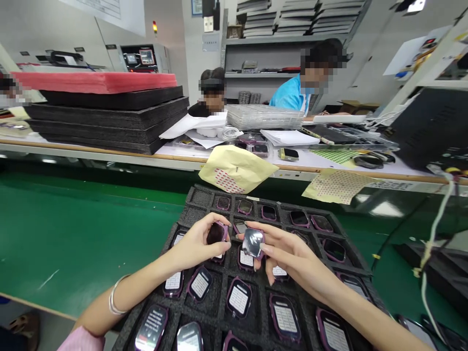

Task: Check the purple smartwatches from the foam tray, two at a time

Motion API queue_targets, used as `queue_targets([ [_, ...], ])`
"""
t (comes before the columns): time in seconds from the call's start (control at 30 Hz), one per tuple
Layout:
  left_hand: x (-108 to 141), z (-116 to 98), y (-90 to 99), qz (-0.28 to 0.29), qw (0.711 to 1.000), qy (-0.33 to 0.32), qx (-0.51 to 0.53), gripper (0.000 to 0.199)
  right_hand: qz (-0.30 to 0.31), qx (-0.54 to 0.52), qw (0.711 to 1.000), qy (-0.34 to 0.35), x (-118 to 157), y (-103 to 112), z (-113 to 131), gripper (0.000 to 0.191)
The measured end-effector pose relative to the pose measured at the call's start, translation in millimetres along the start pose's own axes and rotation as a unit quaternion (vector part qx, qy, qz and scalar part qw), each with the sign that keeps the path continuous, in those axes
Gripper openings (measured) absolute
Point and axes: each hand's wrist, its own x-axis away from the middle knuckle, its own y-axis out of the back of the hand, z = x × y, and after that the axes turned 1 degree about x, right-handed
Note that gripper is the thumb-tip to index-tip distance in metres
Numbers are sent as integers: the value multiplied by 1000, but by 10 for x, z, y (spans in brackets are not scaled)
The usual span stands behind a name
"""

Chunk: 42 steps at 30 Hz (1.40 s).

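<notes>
Your left hand (201, 241) pinches a purple-framed watch (216, 235) by its edges over the foam tray (191, 214) — cannot tell whether it sits fully clear of the foam. To the right, your right hand (288, 246) grips a second watch (253, 242), glossy screen toward you, above the tray's middle. Step, as judged: handling one watch per hand — the next move likely calls for steady edge grips, screens untouched.

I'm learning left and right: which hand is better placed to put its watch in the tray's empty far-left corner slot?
Probably the left hand: its watch is nearer that slot, while the right hand holds another watch farther right.
</notes>
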Motion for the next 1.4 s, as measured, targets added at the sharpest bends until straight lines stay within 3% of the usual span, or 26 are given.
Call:
queue_targets([
  [0.27, 65, -32, 33, 32, 995, 0, -96, 25, 10, 26, 999, -33, 1, 30, -17, 50],
  [0.4, 89, -20, 22, 0, 991, -41, -130, 28, 13, 6, 1000, -14, 14, 11, -20, 49],
  [0.6, 67, 51, 5, 0, 991, -43, -127, 34, 8, 17, 1000, -8, 10, 15, -24, 47],
  [0.87, 83, -27, 23, 8, 986, -33, -161, 29, 8, 52, 998, -17, 26, 44, -17, 47],
  [1.4, 57, -46, 29, -30, 982, -79, -169, 31, 14, 39, 999, -2, 35, 103, 0, 55],
])
